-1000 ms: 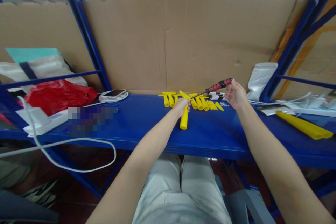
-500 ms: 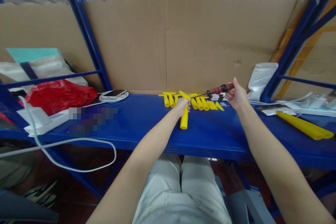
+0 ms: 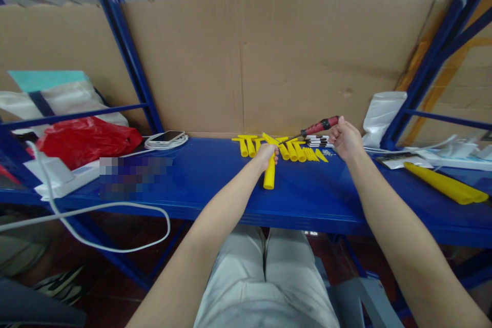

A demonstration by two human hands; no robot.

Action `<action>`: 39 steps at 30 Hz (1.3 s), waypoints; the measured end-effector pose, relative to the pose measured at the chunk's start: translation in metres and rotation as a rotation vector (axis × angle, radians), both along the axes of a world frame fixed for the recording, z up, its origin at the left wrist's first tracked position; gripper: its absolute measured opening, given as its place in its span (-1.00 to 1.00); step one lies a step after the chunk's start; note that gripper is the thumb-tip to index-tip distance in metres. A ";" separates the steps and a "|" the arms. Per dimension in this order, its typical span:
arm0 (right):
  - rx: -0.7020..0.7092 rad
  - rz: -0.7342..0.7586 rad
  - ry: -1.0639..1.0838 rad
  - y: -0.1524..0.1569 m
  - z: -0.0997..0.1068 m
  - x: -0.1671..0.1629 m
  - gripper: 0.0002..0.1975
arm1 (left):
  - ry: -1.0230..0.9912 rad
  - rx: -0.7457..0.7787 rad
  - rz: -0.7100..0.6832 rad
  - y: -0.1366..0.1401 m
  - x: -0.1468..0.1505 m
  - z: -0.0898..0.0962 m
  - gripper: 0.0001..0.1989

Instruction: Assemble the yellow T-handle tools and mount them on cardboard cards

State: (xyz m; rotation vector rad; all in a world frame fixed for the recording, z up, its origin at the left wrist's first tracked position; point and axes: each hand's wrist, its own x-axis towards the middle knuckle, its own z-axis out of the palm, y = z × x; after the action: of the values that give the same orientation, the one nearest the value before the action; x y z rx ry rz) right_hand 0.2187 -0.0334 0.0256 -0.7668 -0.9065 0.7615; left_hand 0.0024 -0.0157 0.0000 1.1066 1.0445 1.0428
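Note:
My left hand [image 3: 266, 157] is closed around a yellow T-shaped plastic piece [image 3: 269, 178], its tube pointing toward me and its crossbar at the far end. A screwdriver [image 3: 320, 126] with a red and black handle slants down to the left, its tip at the crossbar; the exact contact is hidden by my fingers. My right hand [image 3: 346, 138] pinches the rear end of that handle. Behind and beside my left hand lie several similar yellow T-shaped pieces [image 3: 244, 148]. To their right are flat yellow pointed pieces [image 3: 310, 154] and tiny silvery parts [image 3: 327, 152], perhaps screws.
White rods with dark ends [image 3: 318, 141] lie near the cardboard panel [image 3: 300, 61]. At right are long yellow pieces [image 3: 446, 182] and a plastic bag [image 3: 384, 113]. A phone [image 3: 169, 136], red bag [image 3: 90, 138], and power strip [image 3: 73, 179] occupy the left. A white cable [image 3: 126, 250] hangs over the front edge.
The screwdriver handle has shifted slightly left, and my right fingers have changed position at its end. My left hand and the yellow piece stay in place.

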 end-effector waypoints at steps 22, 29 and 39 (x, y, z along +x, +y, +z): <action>-0.074 0.046 0.047 -0.004 0.006 -0.002 -0.63 | -0.019 0.006 0.002 -0.001 -0.001 0.001 -0.75; -0.006 0.017 0.014 -0.002 0.001 0.000 -0.56 | -0.009 -0.007 0.003 -0.001 0.000 0.001 -0.76; -0.031 -0.054 0.020 0.010 -0.004 0.005 -0.49 | -0.033 -0.019 0.003 0.000 0.001 -0.001 -0.77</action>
State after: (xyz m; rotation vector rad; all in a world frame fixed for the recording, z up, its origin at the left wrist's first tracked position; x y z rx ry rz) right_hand 0.2241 -0.0238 0.0215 -0.8068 -0.8539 0.7356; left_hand 0.0037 -0.0159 -0.0010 1.0699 1.0284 1.0482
